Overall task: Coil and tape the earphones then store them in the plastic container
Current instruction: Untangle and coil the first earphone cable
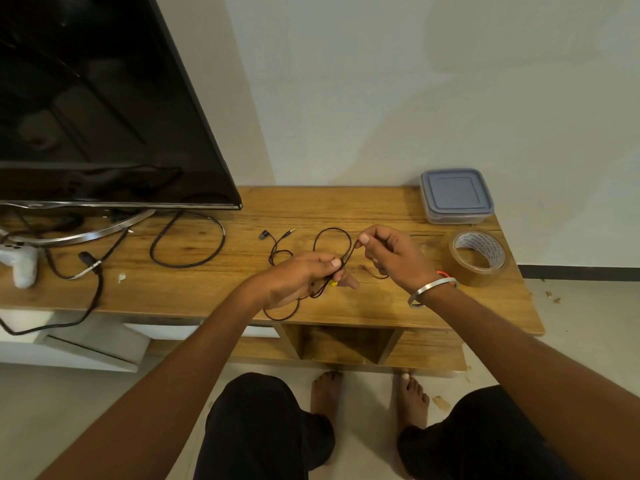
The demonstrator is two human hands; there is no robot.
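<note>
Head view: our left hand [304, 277] pinches the earphones [332, 237] cable near a yellow bit, and our right hand [388, 256] pinches the same cable a little further, both above the wooden table [214, 289]. We should make even loops and keep the free earbud [264, 234] from tangling. Tape roll [479, 256] and closed plastic container [456, 195] wait near on the right.

A wooden tabletop [207, 292] stands against a pale wall [415, 81]; a dark television [97, 98] stands at its left on a curved metal foot [104, 230]; a black cable [188, 239] loops beside it; a white game controller [20, 263] lies at the left edge; an open cubby [341, 344] sits beneath.
</note>
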